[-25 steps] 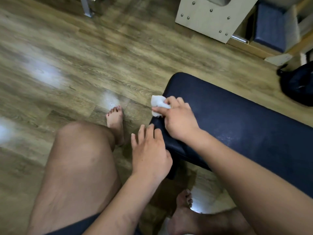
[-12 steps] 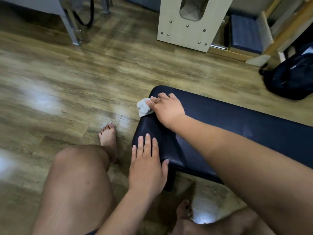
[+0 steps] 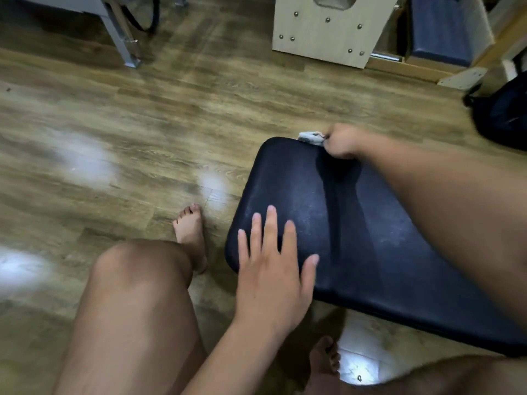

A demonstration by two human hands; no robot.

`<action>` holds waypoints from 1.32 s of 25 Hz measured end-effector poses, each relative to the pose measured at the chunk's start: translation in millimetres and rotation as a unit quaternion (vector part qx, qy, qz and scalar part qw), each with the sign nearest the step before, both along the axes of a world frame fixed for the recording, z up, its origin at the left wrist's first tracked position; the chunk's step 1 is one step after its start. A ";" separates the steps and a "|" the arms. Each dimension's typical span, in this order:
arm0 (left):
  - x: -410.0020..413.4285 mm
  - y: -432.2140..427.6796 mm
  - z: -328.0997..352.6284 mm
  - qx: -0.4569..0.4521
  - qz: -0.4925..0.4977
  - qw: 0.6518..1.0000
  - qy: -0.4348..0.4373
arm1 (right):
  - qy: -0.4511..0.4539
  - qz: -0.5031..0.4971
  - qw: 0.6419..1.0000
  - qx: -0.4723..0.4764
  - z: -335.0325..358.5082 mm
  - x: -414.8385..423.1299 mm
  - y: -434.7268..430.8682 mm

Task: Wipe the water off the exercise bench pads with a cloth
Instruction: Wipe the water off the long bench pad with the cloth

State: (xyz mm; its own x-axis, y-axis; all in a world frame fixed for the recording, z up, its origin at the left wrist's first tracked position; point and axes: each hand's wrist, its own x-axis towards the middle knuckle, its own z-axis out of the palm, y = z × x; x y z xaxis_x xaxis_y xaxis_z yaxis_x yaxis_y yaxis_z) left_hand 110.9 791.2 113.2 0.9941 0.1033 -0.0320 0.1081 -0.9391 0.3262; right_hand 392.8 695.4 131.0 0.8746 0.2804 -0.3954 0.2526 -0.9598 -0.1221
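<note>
At the far edge of the pad (image 3: 370, 223), the right hand (image 3: 340, 142) pinches the crumpled cloth (image 3: 310, 137) in a tight grip. The left hand (image 3: 273, 269) rests flat on the near corner, fingers spread. This looks like mid-wipe; the next move probably calls for a pressed sweep back across the top.

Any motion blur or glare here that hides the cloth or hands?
Head view: right hand and cloth are smeared by motion blur; left hand on the pad is fairly sharp; white glare patches lie on the floor, not the pad.
</note>
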 end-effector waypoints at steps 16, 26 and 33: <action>94.2 6.6 11.3 0.071 -0.071 0.960 0.262 | 0.086 0.043 0.984 0.151 -2.3 18.5 39.8; 108.1 -52.0 36.2 0.225 -0.159 0.939 0.205 | -0.012 -0.077 0.991 0.111 -14.4 -9.7 -138.9; 141.7 -219.4 37.7 0.207 -0.396 0.872 0.199 | -0.013 -0.267 0.956 -0.122 -4.7 -29.3 -341.6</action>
State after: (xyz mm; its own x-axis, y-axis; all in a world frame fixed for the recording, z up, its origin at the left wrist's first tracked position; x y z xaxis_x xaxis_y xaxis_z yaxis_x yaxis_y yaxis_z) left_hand 252.6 571.7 150.9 0.6776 -0.5262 -0.5139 -0.6006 -0.7991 0.0263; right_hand 363.5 353.8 126.3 0.8775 -0.3062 -0.3692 -0.2807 -0.9520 0.1225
